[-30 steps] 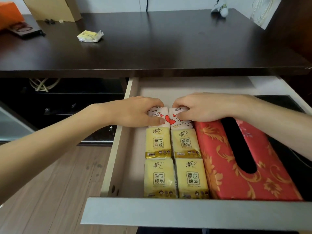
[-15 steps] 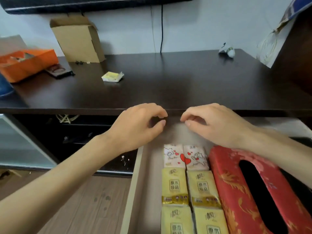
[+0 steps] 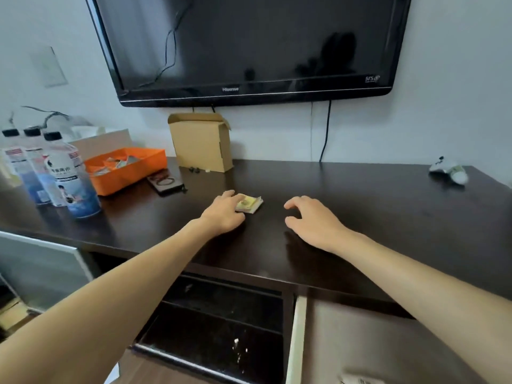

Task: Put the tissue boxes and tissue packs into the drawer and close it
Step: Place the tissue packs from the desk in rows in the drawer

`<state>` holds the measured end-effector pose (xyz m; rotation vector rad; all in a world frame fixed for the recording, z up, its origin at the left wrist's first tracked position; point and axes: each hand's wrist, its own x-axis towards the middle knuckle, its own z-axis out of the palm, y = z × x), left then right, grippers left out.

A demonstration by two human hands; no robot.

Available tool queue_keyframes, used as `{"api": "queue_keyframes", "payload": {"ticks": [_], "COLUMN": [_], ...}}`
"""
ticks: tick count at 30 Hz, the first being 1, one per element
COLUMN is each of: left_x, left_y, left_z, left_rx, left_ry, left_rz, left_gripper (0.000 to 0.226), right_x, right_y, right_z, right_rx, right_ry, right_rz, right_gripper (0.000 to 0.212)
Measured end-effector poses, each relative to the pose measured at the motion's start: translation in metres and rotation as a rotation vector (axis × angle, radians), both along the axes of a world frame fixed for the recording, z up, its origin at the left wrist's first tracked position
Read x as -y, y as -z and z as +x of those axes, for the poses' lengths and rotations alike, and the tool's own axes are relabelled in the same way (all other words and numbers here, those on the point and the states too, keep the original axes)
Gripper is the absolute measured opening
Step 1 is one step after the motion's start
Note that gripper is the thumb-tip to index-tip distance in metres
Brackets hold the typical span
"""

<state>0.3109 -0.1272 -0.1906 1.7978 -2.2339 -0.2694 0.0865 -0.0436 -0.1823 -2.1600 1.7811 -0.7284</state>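
A small yellow tissue pack [image 3: 253,204] lies on the dark table top [image 3: 374,200], near its middle. My left hand [image 3: 224,214] reaches over the table, with its fingers on top of the pack's left end and its thumb at the near side. My right hand [image 3: 313,220] hovers low over the table to the right of the pack, fingers spread and holding nothing. The drawer [image 3: 296,342] stands pulled out at the bottom right; only its pale left wall and bare floor show, plus the edge of a white pack [image 3: 357,380] at the frame's bottom.
Three plastic bottles [image 3: 69,176] stand at the table's left, beside an orange tray [image 3: 130,173] and a dark flat case [image 3: 165,183]. A cardboard box [image 3: 202,142] leans on the wall under the TV [image 3: 249,45]. A small white object [image 3: 448,170] lies far right.
My view has tilted up from the drawer to the table top. Both hands left the packs in the drawer and moved up and forward; the left one now rests on the yellow pack.
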Motion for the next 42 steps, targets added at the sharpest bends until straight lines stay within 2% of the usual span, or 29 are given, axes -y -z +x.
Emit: {"api": "queue_keyframes", "payload": {"ticks": [6,10,15,18,23,25,30,35,38,42], "left_x": [-0.002,-0.037,-0.072,-0.084,-0.104,-0.118,-0.173,-0.244,-0.287,-0.345], "left_y": [0.004,0.014,0.008,0.006,0.009,0.008,0.004,0.007,0.008,0.019], "left_z": [-0.007,-0.022,-0.044,-0.058,-0.077,-0.079,-0.072,-0.059,-0.049,-0.032], "left_rx": [-0.005,-0.054,-0.202,-0.264,-0.235,-0.248,-0.328,-0.394,-0.393,-0.362], "left_ry": [0.148,0.265,0.448,0.434,0.333,0.343,0.363,0.4,0.453,0.533], "left_rz": [-0.096,-0.2,-0.081,-0.106,-0.217,-0.239,-0.223,-0.175,-0.137,-0.062], "left_gripper": [0.033,0.029,0.027,0.033,0.037,0.034,0.029,0.024,0.023,0.027], "right_x": [0.02,0.013,-0.016,-0.04,-0.082,-0.091,-0.098,-0.118,-0.156,-0.239], "right_y": [0.003,0.009,0.01,0.012,0.012,0.012,0.005,-0.002,-0.009,-0.005], "right_z": [-0.006,-0.02,-0.04,-0.056,-0.075,-0.079,-0.073,-0.069,-0.075,-0.092], "right_rx": [-0.027,-0.003,0.029,-0.071,-0.231,-0.258,-0.085,-0.037,0.038,0.073], "right_ry": [0.026,0.027,-0.099,-0.1,-0.109,-0.137,-0.13,-0.07,-0.097,-0.163], "right_rz": [-0.028,-0.071,-0.047,-0.046,-0.092,-0.098,0.056,-0.013,-0.044,0.057], "right_gripper": [0.032,0.025,0.022,0.017,0.031,0.028,0.026,0.015,0.019,0.029]}}
